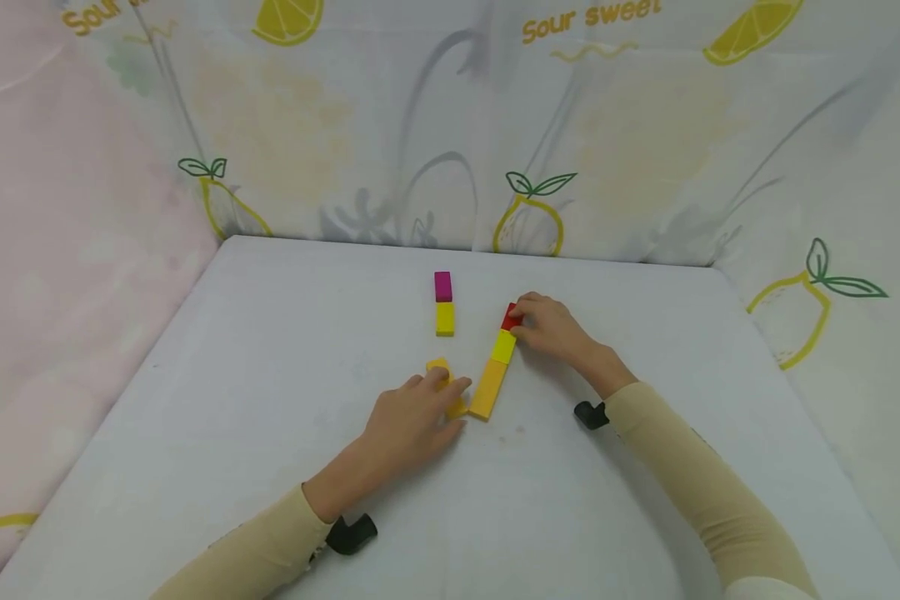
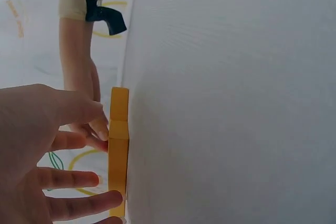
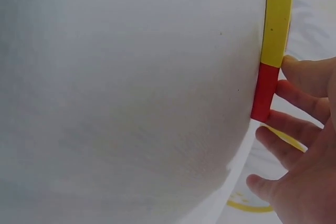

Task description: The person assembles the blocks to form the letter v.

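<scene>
In the head view, my left hand (image 1: 407,423) reaches over an orange block (image 1: 457,408), thumb and fingers spread around it. The left wrist view shows those fingers extended, one fingertip at the orange block (image 2: 118,166). Slanting away to the right is a row of blocks laid end to end: a long orange block (image 1: 487,390), a yellow block (image 1: 503,347) and a red block (image 1: 508,317). My right hand (image 1: 551,332) touches the red block at the row's far end. Its fingers are loosely extended, with the thumb tip near the joint between red (image 3: 265,93) and yellow (image 3: 277,22).
Farther back on the white table (image 1: 307,333), a magenta block (image 1: 442,287) lies end to end with another yellow block (image 1: 445,319). A lemon-print cloth (image 1: 645,167) hangs behind the table. Black wrist mounts (image 1: 352,534) stick out below both sleeves.
</scene>
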`<state>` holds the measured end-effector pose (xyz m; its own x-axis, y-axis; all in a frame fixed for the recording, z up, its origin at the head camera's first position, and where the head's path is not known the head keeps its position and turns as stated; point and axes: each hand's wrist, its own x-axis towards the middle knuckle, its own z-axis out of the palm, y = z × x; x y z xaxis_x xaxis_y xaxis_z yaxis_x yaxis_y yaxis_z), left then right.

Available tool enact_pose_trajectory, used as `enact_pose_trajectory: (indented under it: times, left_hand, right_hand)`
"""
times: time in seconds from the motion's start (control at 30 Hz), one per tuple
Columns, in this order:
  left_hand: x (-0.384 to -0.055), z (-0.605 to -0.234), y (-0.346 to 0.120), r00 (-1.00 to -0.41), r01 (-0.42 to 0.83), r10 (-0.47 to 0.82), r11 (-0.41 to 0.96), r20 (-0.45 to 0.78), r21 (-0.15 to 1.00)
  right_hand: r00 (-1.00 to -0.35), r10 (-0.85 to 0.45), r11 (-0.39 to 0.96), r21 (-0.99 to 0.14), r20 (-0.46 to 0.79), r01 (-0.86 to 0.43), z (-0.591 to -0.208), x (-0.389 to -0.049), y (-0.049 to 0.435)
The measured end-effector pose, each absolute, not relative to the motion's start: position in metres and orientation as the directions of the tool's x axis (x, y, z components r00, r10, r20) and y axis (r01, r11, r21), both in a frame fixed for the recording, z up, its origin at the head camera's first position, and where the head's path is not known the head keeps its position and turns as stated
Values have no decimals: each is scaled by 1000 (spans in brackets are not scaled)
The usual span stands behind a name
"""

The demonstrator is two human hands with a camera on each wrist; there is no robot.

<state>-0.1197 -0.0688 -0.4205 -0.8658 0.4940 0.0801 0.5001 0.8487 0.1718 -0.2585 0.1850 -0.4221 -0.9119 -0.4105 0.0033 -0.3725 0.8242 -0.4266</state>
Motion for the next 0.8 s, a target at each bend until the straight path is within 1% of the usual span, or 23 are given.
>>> enact_pose_trajectory:
  times: [0.4,0.8]
  left_hand:
    - [-136,-419,-74,-884,467,452,859,120,209]
    - [-153,-418,-82,-924,383,371,896,92,227]
  right_hand:
    - [-912,-410,822,-432,7,-372,-420,-256,183]
    - [-917,-398,827,-439,-17,-351,-420,-258,183]
